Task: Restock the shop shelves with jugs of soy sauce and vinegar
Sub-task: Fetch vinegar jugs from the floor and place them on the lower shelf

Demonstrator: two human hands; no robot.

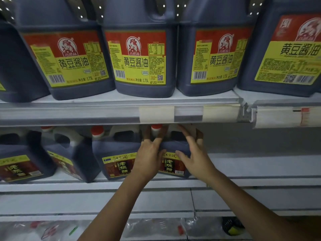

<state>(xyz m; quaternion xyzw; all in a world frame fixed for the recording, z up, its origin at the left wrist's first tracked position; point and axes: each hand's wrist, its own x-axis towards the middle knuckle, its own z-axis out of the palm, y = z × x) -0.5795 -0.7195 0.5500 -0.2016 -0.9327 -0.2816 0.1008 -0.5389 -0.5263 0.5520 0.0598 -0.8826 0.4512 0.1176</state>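
On the lower shelf (251, 173), taking the vinegar jug being placed (173, 150) as the landmark, three more vinegar jugs stood to its left: the far-left jug (19, 160) blurred at the frame edge, the tilted jug (67, 153) leaning, and the neighbouring jug (114, 153) just beside the landmark, its label reading 老陈醋. The left hand (149, 157) pressed on the landmark's left shoulder with fingers spread, reaching up toward its red cap (156, 126), thumb on the label. That label also read 老陈醋, with a brand line above it too small to be sure of. The right hand (194, 153) held the jug's right side, fingers spread and curled over the shoulder near the moulded handle, thumb on the front face. Filled with dark liquid, the jug was judged heavy, its plastic walls stiff but smooth and likely slippery, so the handle or a two-handed clasp low on the body seemed the safest hold. To the landmark's right the lower shelf stood bare. Above the landmark, on the upper shelf (121, 112), soy sauce jugs (142, 54) stood in a row, labelled 黄豆酱油, "HUANG DOU JIANG YOU", 净含量 1.75L, with blank price strips (156, 113) below them.
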